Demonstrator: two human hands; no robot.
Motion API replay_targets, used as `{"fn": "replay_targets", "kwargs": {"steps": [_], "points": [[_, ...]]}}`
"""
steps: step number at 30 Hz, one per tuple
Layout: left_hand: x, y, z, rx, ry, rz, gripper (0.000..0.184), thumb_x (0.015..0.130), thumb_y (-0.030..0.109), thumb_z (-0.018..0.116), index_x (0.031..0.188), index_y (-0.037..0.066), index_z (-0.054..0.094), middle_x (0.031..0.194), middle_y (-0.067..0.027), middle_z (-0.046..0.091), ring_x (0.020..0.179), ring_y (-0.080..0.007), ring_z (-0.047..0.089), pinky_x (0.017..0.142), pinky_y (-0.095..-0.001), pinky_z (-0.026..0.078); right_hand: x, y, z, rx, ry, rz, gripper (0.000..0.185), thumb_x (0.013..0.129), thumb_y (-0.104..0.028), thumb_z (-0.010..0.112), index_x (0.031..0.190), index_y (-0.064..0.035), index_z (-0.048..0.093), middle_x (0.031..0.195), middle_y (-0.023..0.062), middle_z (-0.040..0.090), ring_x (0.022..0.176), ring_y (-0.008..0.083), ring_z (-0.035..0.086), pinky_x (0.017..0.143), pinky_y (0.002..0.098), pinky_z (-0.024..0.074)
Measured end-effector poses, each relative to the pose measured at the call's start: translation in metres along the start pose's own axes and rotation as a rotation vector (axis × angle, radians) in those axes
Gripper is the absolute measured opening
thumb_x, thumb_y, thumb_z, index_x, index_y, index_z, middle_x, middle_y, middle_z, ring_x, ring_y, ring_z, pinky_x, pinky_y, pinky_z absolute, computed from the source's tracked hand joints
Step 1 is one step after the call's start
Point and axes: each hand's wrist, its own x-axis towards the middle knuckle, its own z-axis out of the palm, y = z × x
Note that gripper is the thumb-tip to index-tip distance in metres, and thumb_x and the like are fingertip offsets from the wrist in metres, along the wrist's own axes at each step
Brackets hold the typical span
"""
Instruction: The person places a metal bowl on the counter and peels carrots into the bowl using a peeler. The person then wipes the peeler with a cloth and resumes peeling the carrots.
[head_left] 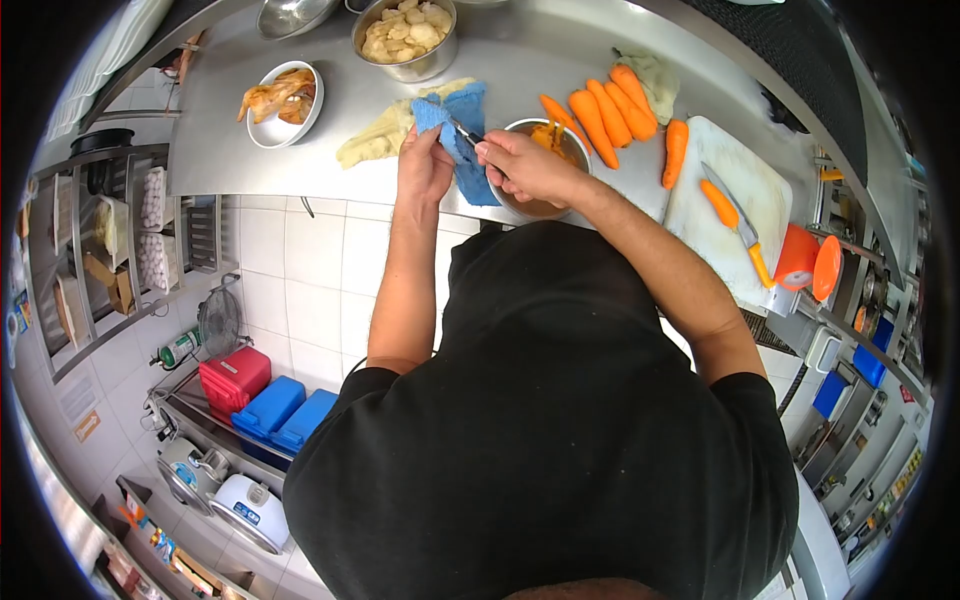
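The right hand's (523, 165) fingers are closed around a slim tool (464, 131) beside a bowl (577, 150); the left hand's (426, 167) fingers clamp a blue cloth (470, 178) at its tip. Farther off, a pot (421, 67) stands on the counter (225, 160).

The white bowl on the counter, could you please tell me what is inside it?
The white bowl holds browned, cooked-looking meat, part of which juts over its rim. Whatever lies beneath the meat is covered.

The cloth (469, 181) is blue, carrots (590, 118) orange — board (752, 185) white; 2 blue bins (270, 407) — 1 red bin (235, 380).
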Motion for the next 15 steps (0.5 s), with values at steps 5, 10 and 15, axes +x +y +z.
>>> {"fn": "replay_targets", "kwargs": {"steps": [5, 10, 15], "points": [[0.007, -0.001, -0.006, 0.04, -0.06, 0.011, 0.027, 0.107, 0.01, 0.051, 0.132, 0.003, 0.059, 0.129, -0.0109, 0.071, 0.121, -0.0264, 0.068, 0.108, -0.0458, 0.054, -0.001, 0.004, -0.004, 0.008, 0.012, -0.007, 0.028, 0.114, -0.035, 0.05, 0.105, -0.0092, 0.056, 0.079, -0.0023, 0.052, 0.057, 0.0042, 0.041, 0.047, 0.0227, 0.0325], [0.015, 0.004, -0.013, -0.085, 0.056, 0.001, 0.027, 0.11, 0.018, 0.05, 0.13, 0.003, 0.061, 0.127, -0.0111, 0.073, 0.119, -0.0255, 0.069, 0.109, -0.0459, 0.053, -0.012, 0.012, -0.003, -0.022, 0.01, 0.005, 0.029, 0.114, -0.035, 0.051, 0.104, -0.0088, 0.057, 0.078, -0.0011, 0.055, 0.058, 0.0035, 0.043, 0.046, 0.0221, 0.0337], [0.007, 0.017, -0.009, -0.099, 0.031, -0.035, 0.032, 0.113, 0.025, 0.049, 0.132, 0.003, 0.062, 0.13, -0.011, 0.072, 0.122, -0.0257, 0.068, 0.11, -0.0447, 0.053, -0.012, 0.021, -0.004, -0.313, 0.169, -0.201, 0.031, 0.114, -0.035, 0.052, 0.106, -0.0066, 0.061, 0.082, 0.0007, 0.059, 0.066, 0.009, 0.055, 0.058, 0.0294, 0.0459]]}}
